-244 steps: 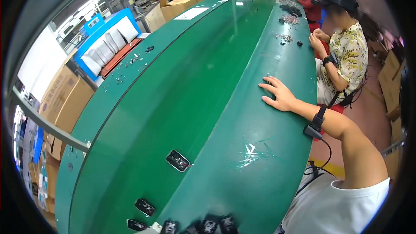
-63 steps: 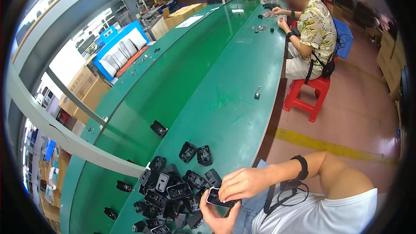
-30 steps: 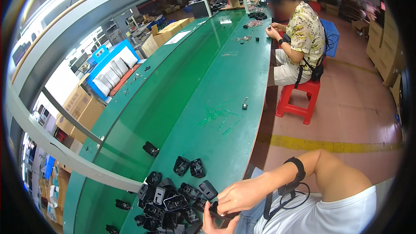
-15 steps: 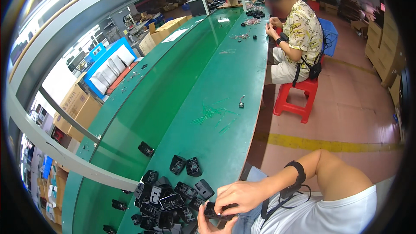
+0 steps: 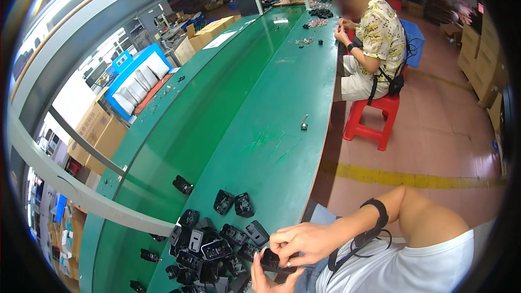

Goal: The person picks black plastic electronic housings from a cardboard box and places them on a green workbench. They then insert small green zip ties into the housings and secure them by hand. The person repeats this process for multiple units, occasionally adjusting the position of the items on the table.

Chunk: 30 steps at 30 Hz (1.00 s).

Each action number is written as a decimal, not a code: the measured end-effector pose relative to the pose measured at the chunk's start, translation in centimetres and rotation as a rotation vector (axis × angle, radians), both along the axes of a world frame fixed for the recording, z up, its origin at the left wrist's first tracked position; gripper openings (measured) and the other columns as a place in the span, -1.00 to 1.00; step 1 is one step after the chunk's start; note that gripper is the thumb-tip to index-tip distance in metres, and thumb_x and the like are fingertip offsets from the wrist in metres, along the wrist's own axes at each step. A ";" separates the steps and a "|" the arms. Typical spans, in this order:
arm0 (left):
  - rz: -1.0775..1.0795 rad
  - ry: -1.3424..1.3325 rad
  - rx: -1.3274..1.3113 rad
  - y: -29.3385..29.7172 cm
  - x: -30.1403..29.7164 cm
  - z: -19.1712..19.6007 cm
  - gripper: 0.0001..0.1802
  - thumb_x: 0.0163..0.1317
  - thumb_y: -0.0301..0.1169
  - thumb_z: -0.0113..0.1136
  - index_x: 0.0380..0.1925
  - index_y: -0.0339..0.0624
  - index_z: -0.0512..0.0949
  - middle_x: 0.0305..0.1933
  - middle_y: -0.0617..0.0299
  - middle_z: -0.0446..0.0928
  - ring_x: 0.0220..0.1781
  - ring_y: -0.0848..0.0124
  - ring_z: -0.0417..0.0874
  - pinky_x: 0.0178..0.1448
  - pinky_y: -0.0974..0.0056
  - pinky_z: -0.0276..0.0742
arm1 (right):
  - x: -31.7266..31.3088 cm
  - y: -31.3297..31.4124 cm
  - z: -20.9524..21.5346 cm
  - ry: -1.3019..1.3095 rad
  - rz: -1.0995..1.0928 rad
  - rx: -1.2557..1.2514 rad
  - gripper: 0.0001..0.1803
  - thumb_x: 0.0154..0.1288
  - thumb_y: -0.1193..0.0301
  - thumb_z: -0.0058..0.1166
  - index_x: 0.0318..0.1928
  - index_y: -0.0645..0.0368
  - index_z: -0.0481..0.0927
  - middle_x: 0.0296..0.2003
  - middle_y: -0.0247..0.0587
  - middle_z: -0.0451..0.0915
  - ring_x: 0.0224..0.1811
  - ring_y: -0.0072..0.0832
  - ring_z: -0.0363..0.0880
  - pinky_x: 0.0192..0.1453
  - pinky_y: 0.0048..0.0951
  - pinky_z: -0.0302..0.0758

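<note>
Near the lower edge, my left hand is closed around a black plastic housing, with its thumb along one side and fingers on the other. The housing is hollow, and its open side faces up. My right hand comes over it from the right, fingers bent and reaching into the hollow. Whatever the right fingertips pinch is hidden inside. Just left of my hands lies a heap of similar black housings, some showing inner parts. Two housings sit slightly apart beyond the heap.
Thin green strips and a small black part with a wire lie on the green bench. More housings rest along the sunken strip. A co-worker sits farther along on a red stool. A metal frame crosses the left.
The held housing has tilted so that more of its hollow shows. My right fingers have shifted slightly within it. The co-worker's hands have moved a little.
</note>
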<state>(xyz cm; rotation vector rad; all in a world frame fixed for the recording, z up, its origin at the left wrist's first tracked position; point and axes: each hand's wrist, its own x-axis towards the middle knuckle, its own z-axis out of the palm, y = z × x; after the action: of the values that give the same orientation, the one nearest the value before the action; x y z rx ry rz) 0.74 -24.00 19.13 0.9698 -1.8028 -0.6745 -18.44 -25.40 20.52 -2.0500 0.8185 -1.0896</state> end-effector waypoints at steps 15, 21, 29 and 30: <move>0.068 0.256 0.023 -2.1 -1.7 -1.9 -0.04 -0.05 0.17 0.45 0.15 -0.43 0.50 0.08 -0.08 0.58 0.11 0.06 0.62 0.17 0.09 0.55 | 0.0 -0.2 -3.1 -0.457 0.183 0.396 -0.64 0.10 0.48 0.44 -0.05 0.25 0.70 0.33 0.05 0.31 0.30 -0.18 0.38 0.28 -0.15 0.47; 0.186 0.077 -0.141 -2.1 -1.2 -2.6 -0.29 0.33 0.03 0.17 0.17 -0.46 0.47 0.12 -0.19 0.57 0.09 -0.07 0.65 0.11 0.05 0.60 | 1.5 1.2 -4.8 -0.926 0.183 1.045 -0.73 0.24 0.58 0.24 -0.04 0.37 0.65 0.27 0.02 0.43 0.29 -0.21 0.46 0.29 -0.11 0.50; -0.028 0.075 -0.030 -1.7 1.2 -2.6 -0.41 -0.09 -0.43 0.57 -0.01 -0.35 0.58 0.06 -0.16 0.62 0.06 0.03 0.70 0.07 0.15 0.67 | -0.4 -0.5 -5.8 -0.934 0.343 1.333 -0.73 0.41 0.42 0.08 0.01 0.35 0.57 0.02 -0.10 0.59 0.04 -0.32 0.63 0.19 -0.22 0.58; -0.055 0.052 -0.033 -1.7 1.7 -2.7 -0.42 -0.10 -0.40 0.58 -0.03 -0.35 0.59 0.04 -0.16 0.63 0.05 0.04 0.71 0.07 0.15 0.68 | -0.4 -0.5 -5.9 -0.911 0.368 1.335 -0.74 0.42 0.41 0.08 -0.01 0.33 0.58 0.01 -0.10 0.59 0.03 -0.32 0.64 0.18 -0.22 0.59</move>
<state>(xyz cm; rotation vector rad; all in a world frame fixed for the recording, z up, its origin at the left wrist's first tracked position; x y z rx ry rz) 2.44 -25.75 16.44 0.8763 -1.7952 -0.6955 -18.89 -25.90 14.66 -0.4467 0.4080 -0.7472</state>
